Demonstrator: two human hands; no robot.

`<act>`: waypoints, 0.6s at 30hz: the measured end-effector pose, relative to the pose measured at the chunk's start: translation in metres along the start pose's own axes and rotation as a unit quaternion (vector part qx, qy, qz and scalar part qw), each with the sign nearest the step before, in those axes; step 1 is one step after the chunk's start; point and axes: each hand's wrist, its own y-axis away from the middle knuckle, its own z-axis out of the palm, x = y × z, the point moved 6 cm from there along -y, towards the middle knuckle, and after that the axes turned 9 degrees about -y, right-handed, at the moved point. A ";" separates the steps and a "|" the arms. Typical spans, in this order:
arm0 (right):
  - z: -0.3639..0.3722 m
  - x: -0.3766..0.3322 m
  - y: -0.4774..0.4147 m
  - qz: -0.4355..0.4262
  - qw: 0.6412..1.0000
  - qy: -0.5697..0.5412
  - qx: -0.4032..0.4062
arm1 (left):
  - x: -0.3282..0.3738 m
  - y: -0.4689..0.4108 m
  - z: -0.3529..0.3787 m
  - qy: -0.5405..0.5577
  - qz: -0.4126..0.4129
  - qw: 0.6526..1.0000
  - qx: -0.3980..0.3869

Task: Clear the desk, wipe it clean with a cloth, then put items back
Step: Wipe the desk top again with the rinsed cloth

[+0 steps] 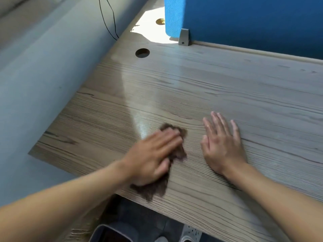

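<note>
Clock convention: 12 is away from the person, toward the blue partition (pixel 244 20).

Cloth (pixel 181 151): dark brown and crumpled, lying flat on the desk (pixel 227 84) close to the near edge. Its long axis runs roughly from 7 to 1. One end trails toward the desk edge and the other shows just past the fingertips.

Left hand (pixel 153 154): palm down on the middle of the cloth, fingers straight and together, pointing to about 2. It presses the cloth rather than clutching it. The hand is blurred, so it is judged to be mid-stroke, though the direction of the stroke cannot be told.

Right hand (pixel 223 145): flat on bare wood with its fingers spread and relaxed, holding nothing. It sits at 3 from the cloth, near it but not touching. It is judged to be bracing.

Key relation: the cloth is directly under the left hand, so that hand needs no reach. The right hand sits in the path of any sweep toward 3. Most of the desk in view lies from 12 round to 2, so the next strokes likely go that way.

A pale sheen runs from the cloth toward 11. Whether it is damp or only glare cannot be told.

Far side: a cable hole (pixel 142 53) at 11 and a metal bracket (pixel 183 37) at the foot of the partition.

Stage is judged to be wiping, with the put-back not yet begun.
</note>
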 end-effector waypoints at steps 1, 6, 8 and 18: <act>0.000 0.000 -0.001 -0.002 1.000 0.000 0.002 | -0.028 -0.010 -0.001 0.001 -0.072 0.997 0.012; 0.001 0.001 0.000 0.006 1.000 0.006 -0.004 | -0.020 0.003 0.005 -0.032 -0.225 0.974 -0.022; 0.000 0.001 0.000 0.005 1.000 0.010 -0.004 | 0.020 0.027 0.002 -0.030 -0.155 0.987 -0.020; -0.016 -0.066 0.022 0.004 0.999 -0.015 0.035 | -0.104 0.061 -0.016 0.061 -0.357 0.932 -0.005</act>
